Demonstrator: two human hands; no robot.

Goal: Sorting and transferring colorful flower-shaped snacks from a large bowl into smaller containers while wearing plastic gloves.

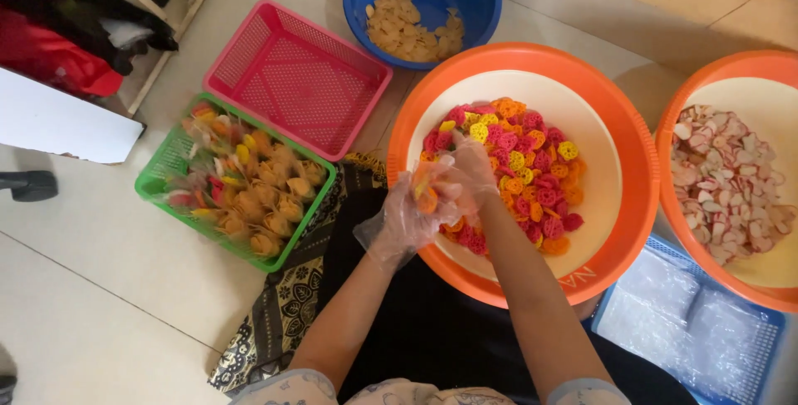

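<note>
My left grip (411,209) clamps a clear bag (391,230) of colourful crackers (519,168); my right grip (470,168) pinches more in. Filling seems underway. The orange basin (515,64) sits at twelve o'clock, packed bags (249,185) at nine.

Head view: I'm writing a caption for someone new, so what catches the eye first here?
The orange basin in the middle, with its heap of red, yellow and orange flower-shaped crackers, stands out most. Over its near rim, the left hand and right hand meet around a clear bag with a few crackers. At left, a green basket holds filled packets beside an empty pink basket.
</note>
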